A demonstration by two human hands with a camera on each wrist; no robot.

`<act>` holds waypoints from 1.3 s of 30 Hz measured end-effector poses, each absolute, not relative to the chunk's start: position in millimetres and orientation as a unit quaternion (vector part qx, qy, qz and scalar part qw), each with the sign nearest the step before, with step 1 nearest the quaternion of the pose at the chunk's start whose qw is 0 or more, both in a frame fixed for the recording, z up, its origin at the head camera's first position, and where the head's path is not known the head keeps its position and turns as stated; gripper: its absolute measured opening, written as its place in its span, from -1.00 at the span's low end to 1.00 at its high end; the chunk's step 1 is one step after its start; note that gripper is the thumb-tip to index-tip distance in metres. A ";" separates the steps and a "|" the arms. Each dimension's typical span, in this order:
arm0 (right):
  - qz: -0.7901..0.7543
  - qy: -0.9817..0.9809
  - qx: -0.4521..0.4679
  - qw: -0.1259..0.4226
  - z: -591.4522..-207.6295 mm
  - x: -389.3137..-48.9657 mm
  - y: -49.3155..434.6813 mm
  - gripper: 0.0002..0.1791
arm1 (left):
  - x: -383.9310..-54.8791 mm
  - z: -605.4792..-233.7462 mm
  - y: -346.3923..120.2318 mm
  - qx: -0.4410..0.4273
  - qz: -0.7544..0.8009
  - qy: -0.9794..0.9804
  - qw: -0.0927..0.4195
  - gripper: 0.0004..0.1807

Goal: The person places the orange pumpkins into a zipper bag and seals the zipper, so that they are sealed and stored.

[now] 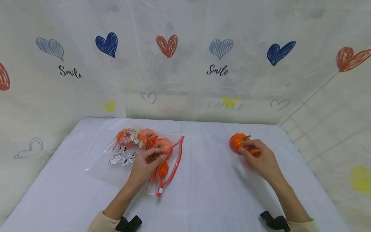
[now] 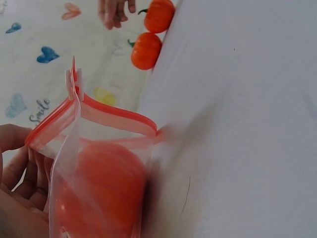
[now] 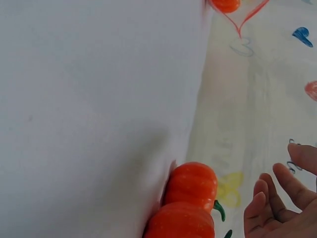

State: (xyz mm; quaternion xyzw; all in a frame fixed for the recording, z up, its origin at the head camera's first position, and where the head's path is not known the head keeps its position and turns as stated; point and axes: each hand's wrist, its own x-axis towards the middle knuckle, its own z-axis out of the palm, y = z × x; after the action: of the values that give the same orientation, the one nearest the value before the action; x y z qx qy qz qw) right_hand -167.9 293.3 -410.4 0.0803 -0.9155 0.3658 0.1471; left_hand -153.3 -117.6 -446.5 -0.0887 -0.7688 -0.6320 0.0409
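A clear zip bag (image 1: pixel 123 158) printed with cartoon figures lies on the left part of the table, several orange toy pumpkins (image 1: pixel 165 145) inside. Its red zip edge (image 1: pixel 177 161) faces right and gapes apart, the slider (image 2: pixel 74 84) at one end. My left hand (image 1: pixel 143 167) pinches the bag by this edge. To the right, two more toy pumpkins, one with a green stem (image 1: pixel 238 141) and one partly behind my fingers (image 1: pixel 255 151), sit close together. My right hand (image 1: pixel 262 161) hovers by them, fingers loosely bent; the right wrist view (image 3: pixel 280 203) shows it apart from both.
A white cloth covers the table (image 1: pixel 203 180), whose back edge meets a curtain (image 1: pixel 185 80) printed with hearts and "Smile". Black wrist mounts (image 1: pixel 128 224) are strapped at both sleeves. A thin dark hair (image 2: pixel 185 196) lies on the cloth in the left wrist view.
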 end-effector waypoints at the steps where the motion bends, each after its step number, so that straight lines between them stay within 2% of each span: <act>1: 0.366 -0.916 0.079 0.147 -410.1 -167.8 295.4 -0.71 | -153.6 -446.4 -117.7 -0.089 -0.632 -0.769 0.041 -0.75; 23: 0.302 -0.941 0.051 0.144 -412.4 -162.1 335.5 -0.55 | -154.3 -445.8 -118.3 -0.092 -0.628 -0.771 0.039 -0.75; 39: 0.284 -0.956 0.019 0.074 -424.1 -166.6 357.3 -0.39 | -154.7 -448.6 -117.6 -0.084 -0.632 -0.770 0.035 -0.75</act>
State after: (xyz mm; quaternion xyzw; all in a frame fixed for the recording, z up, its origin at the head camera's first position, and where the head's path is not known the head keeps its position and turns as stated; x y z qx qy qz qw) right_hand -166.6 357.3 -424.1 0.0193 -0.9558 0.2840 0.0737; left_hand -154.7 -117.6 -448.6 -0.0844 -0.7696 -0.6319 0.0351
